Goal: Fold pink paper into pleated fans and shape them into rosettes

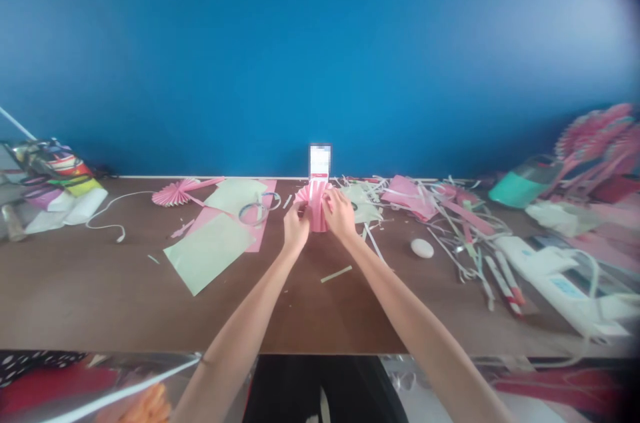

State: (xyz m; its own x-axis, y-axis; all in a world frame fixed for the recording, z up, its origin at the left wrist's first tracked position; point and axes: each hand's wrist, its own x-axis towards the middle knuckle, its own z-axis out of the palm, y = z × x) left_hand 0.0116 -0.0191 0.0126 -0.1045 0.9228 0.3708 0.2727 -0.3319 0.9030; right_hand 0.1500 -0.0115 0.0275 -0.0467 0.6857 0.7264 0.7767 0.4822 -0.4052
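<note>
Near the back middle of the brown table, a pink pleated paper piece is held between both hands. My left hand grips its left edge with bent fingers. On the other side, my right hand has its fingers closed on the right part of the folds. Pale strips run down the middle of the pleats. Just behind the paper stands a phone with its screen lit, its lower end hidden by the pink paper.
Green paper, scissors and a pink paper fan lie left. To the right are paper scraps, a white oval object, markers, a white power strip and a teal container. A blue wall rises behind.
</note>
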